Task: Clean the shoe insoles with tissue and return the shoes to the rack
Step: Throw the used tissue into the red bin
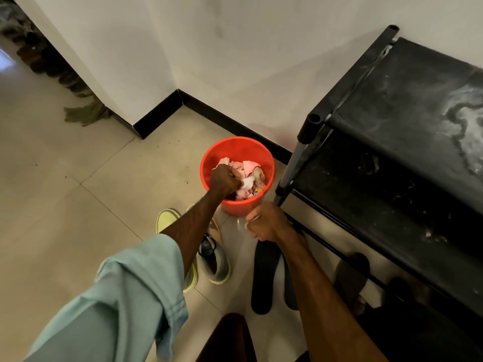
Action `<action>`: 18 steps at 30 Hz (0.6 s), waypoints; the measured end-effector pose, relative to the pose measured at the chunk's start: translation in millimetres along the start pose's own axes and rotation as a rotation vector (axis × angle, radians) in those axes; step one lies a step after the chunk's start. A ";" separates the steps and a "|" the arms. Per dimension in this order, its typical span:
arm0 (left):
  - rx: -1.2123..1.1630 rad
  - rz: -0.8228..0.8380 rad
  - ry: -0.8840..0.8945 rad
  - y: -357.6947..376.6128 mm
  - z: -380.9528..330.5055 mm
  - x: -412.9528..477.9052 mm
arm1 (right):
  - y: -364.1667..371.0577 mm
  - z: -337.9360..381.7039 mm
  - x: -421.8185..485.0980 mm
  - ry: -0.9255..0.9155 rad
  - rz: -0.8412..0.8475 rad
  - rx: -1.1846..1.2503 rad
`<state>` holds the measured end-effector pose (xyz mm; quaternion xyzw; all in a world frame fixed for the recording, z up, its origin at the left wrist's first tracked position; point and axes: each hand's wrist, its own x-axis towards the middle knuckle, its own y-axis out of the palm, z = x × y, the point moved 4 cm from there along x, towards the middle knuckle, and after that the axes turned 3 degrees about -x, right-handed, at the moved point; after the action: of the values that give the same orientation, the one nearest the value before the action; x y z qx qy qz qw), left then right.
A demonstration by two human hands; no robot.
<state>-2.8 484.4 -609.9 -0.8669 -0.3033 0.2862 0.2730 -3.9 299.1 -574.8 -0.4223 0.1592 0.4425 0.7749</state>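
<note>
Holding a white tissue [246,183] in curled fingers, the left hand [224,178] reaches down into a red bin [235,146]. The tissue is just above the pink and white scraps [248,166] that lie in the bin. A light blue sleeve [130,291] is pushed up on that arm. The right hand [266,223] is just near of the bin, on its right side. Its fingers are curled tight around a white thing [252,218], and I cannot tell what that is. Two black insoles [264,278] lie side by side on the floor [65,205], nearer than the right hand and partly under that arm. To the left of them sit two shoes [215,262], grey with yellow soles. One shoe is partly hidden by the left arm. A black rack [397,105] stands on the right, with dusty white marks on its top shelf. Its front leg is just beside the bin and the right hand. A brown sandal [351,278] lies on the floor under the rack. The bin stands close to a white wall [235,61] with a black strip along the bottom. Far off to the left, a green mop [83,116] rests on the floor by the wall corner.
</note>
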 end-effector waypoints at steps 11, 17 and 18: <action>0.013 -0.088 0.127 9.2 7.0 -1.4 | 5.1 -8.1 6.9 0.070 0.066 -0.077; -0.125 -0.234 0.194 -2.6 8.7 -40.1 | 2.5 -17.3 -1.4 0.143 0.086 -0.100; -0.135 -0.232 0.195 -3.4 10.0 -51.4 | 3.6 -18.3 -5.0 0.152 0.093 -0.106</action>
<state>-44.2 454.5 -597.5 -0.8662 -0.3917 0.1464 0.2736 -7.3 282.7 -584.3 -0.4869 0.2133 0.4526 0.7159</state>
